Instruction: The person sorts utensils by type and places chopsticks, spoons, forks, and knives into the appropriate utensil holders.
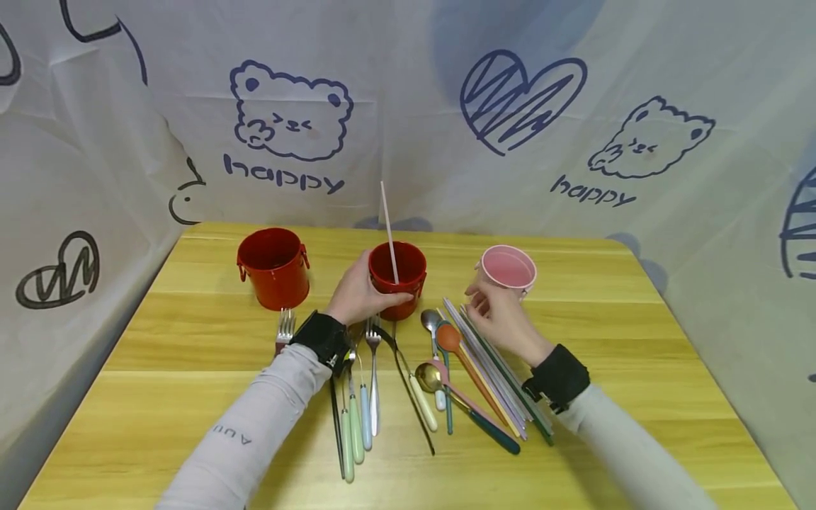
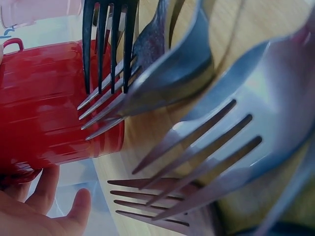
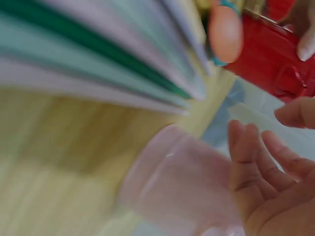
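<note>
My left hand grips the middle red bucket, its thumb across the near side below the rim. One pale pink stick, perhaps a chopstick, leans upright inside that bucket. In the left wrist view the fingers curve around the bucket's side. My right hand hovers between the pink bucket and a bundle of coloured chopsticks. Nothing shows between its loosely bent fingers in the right wrist view, where the thumb stands apart from them. Whether it touches the pink bucket I cannot tell.
Another red bucket stands at the back left. Forks, several spoons and other cutlery with coloured handles lie in front of the middle bucket. A fork rests left of my wrist. White printed cloth hangs behind the wooden table.
</note>
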Motion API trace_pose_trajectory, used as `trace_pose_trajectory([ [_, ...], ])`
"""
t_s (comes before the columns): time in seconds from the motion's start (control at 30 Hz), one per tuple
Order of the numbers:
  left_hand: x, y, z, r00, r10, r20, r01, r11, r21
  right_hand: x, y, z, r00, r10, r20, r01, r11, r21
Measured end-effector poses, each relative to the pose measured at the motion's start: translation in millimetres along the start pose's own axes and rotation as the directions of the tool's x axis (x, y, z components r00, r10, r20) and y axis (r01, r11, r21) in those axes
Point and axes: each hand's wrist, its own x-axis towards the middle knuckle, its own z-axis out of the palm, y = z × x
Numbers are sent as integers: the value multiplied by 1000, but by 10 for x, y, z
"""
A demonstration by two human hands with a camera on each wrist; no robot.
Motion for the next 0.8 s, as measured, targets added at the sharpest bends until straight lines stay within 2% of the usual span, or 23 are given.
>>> trace_pose_trajectory([
  [0.2, -9, 16, -2, 1000, 1, 0, -1, 1000, 6, -233, 202, -20, 996, 15, 93, -7, 996, -88],
  [0.4, -22, 34, 0, 1000, 0, -1, 0, 1000, 4, -388, 334, -57, 988, 51, 143, -36, 994, -104],
  [0.63, -30, 41, 4, 1000, -1, 8, 1, 1000, 12, -498, 375, -126, 970, 82, 227, -54, 991, -125],
  [0.8, -33, 39, -4, 1000, -12, 3, 12, 1000, 5, -559, 352, -157, 961, 98, 260, -64, 989, -137],
])
